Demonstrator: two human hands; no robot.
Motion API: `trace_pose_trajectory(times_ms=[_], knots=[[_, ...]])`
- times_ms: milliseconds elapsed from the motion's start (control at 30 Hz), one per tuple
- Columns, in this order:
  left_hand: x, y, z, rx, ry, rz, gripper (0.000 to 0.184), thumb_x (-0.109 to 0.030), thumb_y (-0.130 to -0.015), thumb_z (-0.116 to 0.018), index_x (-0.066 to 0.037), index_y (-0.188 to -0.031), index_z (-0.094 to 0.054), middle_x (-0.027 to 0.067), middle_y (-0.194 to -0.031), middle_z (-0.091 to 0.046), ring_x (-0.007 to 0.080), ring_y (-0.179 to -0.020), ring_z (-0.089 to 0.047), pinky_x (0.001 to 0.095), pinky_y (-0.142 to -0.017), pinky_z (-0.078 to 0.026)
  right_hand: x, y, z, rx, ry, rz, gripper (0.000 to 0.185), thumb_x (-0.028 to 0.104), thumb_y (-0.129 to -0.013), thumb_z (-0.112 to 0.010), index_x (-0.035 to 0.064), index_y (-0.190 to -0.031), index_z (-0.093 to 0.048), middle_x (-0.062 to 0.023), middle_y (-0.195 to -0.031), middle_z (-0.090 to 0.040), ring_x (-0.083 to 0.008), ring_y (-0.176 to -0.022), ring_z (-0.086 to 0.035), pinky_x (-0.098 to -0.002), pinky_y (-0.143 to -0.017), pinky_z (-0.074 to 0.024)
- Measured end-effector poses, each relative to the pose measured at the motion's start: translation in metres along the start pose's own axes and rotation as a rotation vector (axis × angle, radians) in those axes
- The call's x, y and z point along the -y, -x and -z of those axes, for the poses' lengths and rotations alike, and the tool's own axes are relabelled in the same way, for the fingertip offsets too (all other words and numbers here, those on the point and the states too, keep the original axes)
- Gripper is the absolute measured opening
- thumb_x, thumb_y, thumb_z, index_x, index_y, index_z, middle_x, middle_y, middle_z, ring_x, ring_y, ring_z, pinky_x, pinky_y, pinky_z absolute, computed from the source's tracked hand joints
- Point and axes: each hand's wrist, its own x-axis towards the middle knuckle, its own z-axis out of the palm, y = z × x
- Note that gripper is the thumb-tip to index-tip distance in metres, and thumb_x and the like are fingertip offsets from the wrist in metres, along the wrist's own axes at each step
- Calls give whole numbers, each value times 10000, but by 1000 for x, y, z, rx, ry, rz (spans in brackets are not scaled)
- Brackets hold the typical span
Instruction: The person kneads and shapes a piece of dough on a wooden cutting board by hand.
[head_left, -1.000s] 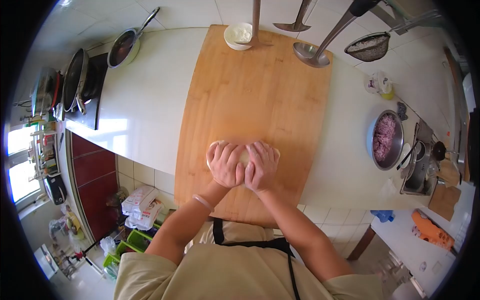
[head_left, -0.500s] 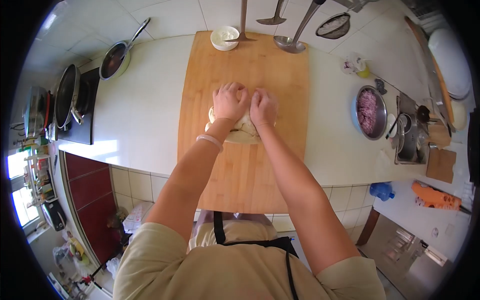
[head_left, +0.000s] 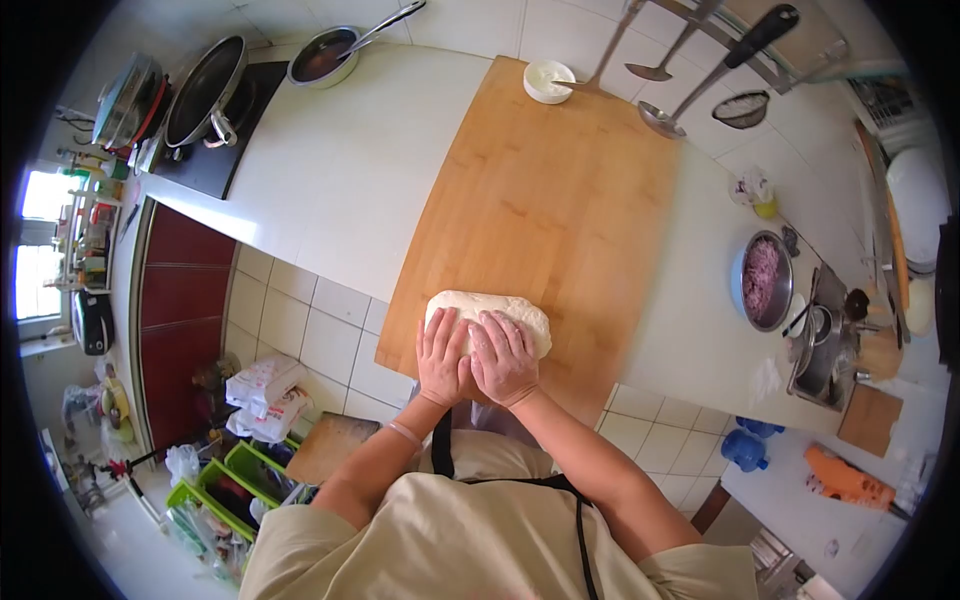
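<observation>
A pale, thick oblong of dough (head_left: 510, 306) lies near the front edge of the wooden board (head_left: 550, 200). My left hand (head_left: 442, 360) rests on its left part, palm down, fingers stretched out and pointing away from me. On the middle and right part lies my right hand (head_left: 503, 355), also flat with its fingers extended. The two thumbs are close together. Both hands cover the near side of the dough, so that side is hidden.
At the board's far edge stands a white bowl (head_left: 549, 82) of white powder. A ladle (head_left: 662, 121) and other utensils hang at the back wall. To the right is a metal bowl (head_left: 764, 282) of chopped purplish food. A frying pan (head_left: 207, 92) sits on the stove at left.
The dough and both hands have come nearer to me, to the board's front edge. My hands went from curled over the dough to flat on it. The view has turned.
</observation>
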Motion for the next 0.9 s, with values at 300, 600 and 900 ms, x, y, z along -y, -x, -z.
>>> trace_pose_trajectory(times_ms=[300, 600, 900], knots=[[12, -103, -17, -155, -25, 62, 529, -438, -891, -450, -93, -1230, -665, 143, -1285, -621, 340, -1236, -557, 535, -1109, -320, -59, -89, -20, 7, -255, -7, 307, 225, -812, -563, 56, -1030, -698, -132, -1075, -684, -326, -1006, -630, -454, -882, -465], [43, -206, -28, -29, 66, 188, 339, -289, -887, -528, -103, -1120, -690, 87, -1162, -689, 289, -1154, -607, 516, -1134, -298, -113, -177, -71, 68, -398, -421, 162, 210, -866, -610, 74, -885, -696, -111, -789, -705, -343, -800, -666, -440, -734, -485], [107, -272, -48, -162, 960, 708, 371, -348, -986, -570, -38, -1171, -658, 100, -1101, -690, 236, -1050, -658, 380, -940, -487, -111, -241, -42, 312, -655, -493, 370, 281, -834, -777, 78, -1133, -699, -124, -1083, -701, -264, -955, -675, -398, -814, -556]])
